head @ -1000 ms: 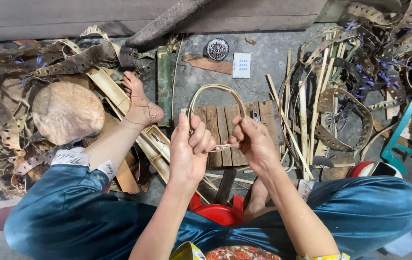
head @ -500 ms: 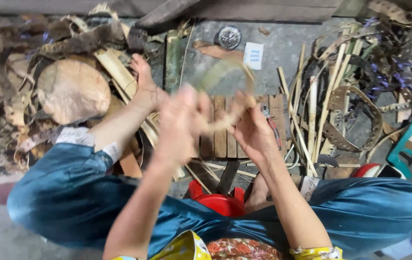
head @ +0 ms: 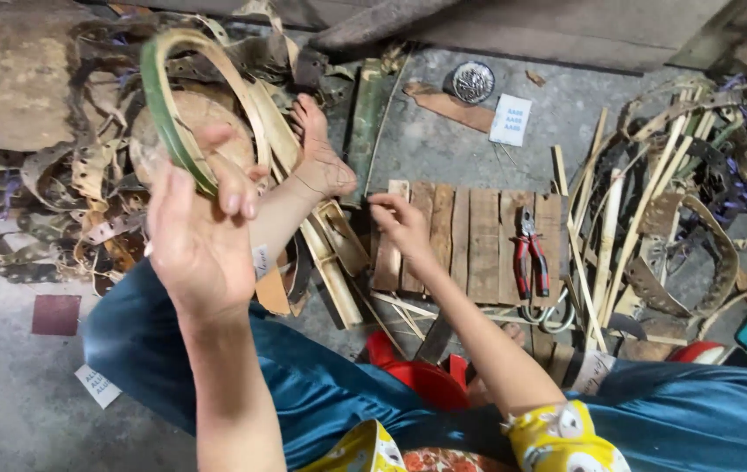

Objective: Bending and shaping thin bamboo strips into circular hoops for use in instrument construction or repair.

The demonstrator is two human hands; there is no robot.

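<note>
Nearest, at the bottom edge, lie the blue trousers (head: 679, 411) of the seated person, with a red plastic stool (head: 417, 380) showing between the legs. Just beyond, on the left, the left hand (head: 199, 236) is raised, its fingers and thumb pinched around the rim of a green bent bamboo hoop (head: 168, 105), which rises up and to the far left, clear of the floor. To the right, the right hand (head: 400, 223) rests with curled fingers on the left end of a small slatted wooden board (head: 478, 240). Red-handled pliers (head: 529, 258) lie on the board's right side. A bare foot (head: 321, 157) rests left of the board. Farther off sit a round metal lid (head: 472, 81) and a white paper slip (head: 511, 120) on the concrete.
</note>
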